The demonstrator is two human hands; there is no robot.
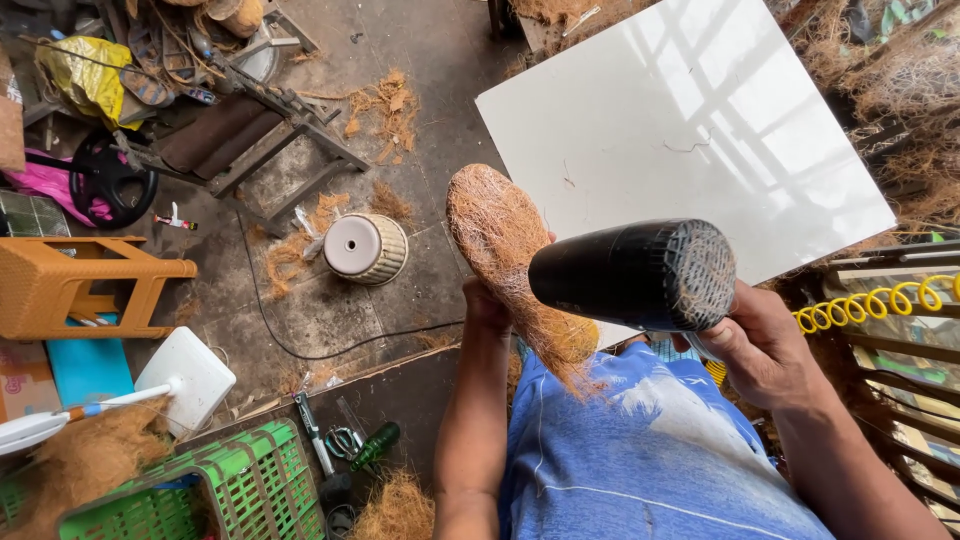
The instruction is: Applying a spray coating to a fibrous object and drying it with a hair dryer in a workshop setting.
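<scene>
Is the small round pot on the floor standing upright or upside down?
Upside down: the pot shows its flat pale base upward, with no opening visible.

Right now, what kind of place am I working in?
Most likely a small craft workshop for coconut-fibre goods. The left hand holds an oval fibre mat, the right hand a black heat blower, and loose fibre litters the concrete floor.

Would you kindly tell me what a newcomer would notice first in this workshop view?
At centre, the left hand holds up an oval pad of coconut fibre, while the right hand points a black heat gun at it. Behind them lies a glossy white board; a green plastic basket sits lower left.
</scene>
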